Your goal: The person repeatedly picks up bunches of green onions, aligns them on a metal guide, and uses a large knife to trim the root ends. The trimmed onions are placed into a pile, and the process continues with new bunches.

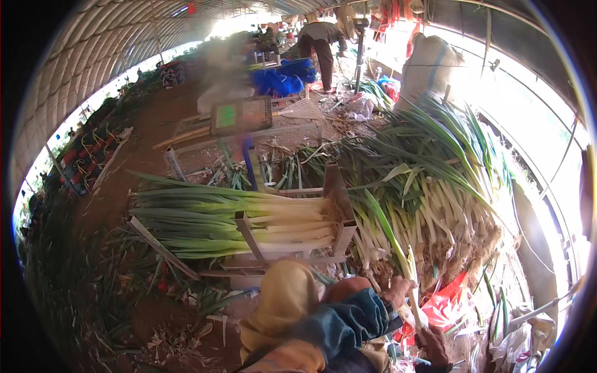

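My left hand [399, 291], at the end of a teal sleeve, grips a leek [407, 263] with long green leaves and a white stem, held at a slant. Lower on the same leek, near its root end, my right hand [433, 344] is closed round the stem. Left of them a metal frame [346, 230] holds trimmed leeks [249, 217] lying flat, roots against its end plate. A big heap of loose leeks [438, 208] with roots lies beside my hands on the right. A red plastic bag [448, 301] is behind my right hand.
A scale with a green display [241, 115], a rake [301, 109], blue plastic [273, 81] and a white sack [429, 65] stand farther back. A person in striped top [317, 46] bends over there. Leek trimmings [186, 336] litter the dirt floor; the tunnel's wall [528, 224] runs along the right.
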`<state>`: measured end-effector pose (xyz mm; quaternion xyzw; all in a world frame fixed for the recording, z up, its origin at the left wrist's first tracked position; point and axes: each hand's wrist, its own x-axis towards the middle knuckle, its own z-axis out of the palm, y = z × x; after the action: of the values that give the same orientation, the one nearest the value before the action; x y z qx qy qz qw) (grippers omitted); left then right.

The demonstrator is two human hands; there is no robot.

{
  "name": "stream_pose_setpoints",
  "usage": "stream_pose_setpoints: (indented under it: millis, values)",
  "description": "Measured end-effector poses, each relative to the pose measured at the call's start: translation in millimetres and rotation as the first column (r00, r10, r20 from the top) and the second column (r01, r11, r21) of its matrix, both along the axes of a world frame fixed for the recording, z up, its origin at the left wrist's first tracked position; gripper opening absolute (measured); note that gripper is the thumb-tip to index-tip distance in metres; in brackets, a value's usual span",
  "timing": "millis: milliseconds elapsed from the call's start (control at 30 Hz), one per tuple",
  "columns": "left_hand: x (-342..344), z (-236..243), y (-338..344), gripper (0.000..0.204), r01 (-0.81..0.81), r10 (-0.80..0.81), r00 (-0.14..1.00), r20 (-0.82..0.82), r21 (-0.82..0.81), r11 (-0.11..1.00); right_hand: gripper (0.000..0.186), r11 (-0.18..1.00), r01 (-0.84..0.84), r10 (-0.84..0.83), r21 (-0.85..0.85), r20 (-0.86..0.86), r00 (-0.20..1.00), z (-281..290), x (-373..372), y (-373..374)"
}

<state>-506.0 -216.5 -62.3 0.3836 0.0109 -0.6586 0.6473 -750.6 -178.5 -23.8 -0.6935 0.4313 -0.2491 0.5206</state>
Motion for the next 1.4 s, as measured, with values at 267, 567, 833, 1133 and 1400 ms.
stream_pose_setpoints:
  millis: [267,567,833,1133,1400]
  values:
    - [-15.2,40.5,11.3,0.027,-0.045,0.005,0.889,0.457,0.078,0.996,0.021,0.992,0.049,-0.093,-0.118,-0.409,0.908,-85.4,-23.4,-13.7]
    - [-20.9,-21.7,4.6,0.015,0.464,0.101,0.191,0.976,-0.18,0.867,0.018,0.981,-0.193,0.183,0.026,-0.472,0.862,-184.9,-86.7,-48.5]
    - [5.3,46.6,8.3,0.012,0.068,0.013,0.946,0.324,-0.238,0.969,0.022,0.952,0.028,-0.294,-0.305,-0.884,0.363,-209.4,-153.1,69.3]
    - [3.8,42.9,9.0,0.016,0.0,-0.004,1.0,-0.03,-0.132,0.991,0.034,0.924,0.369,-0.366,0.098,-0.051,0.929,-24.3,-46.8,-18.6]
    - [-10.8,37.8,5.8,0.012,0.116,-0.169,0.934,-0.313,-0.181,0.977,0.051,0.823,-0.045,-0.174,0.566,0.327,0.929,141.5,22.9,38.2]
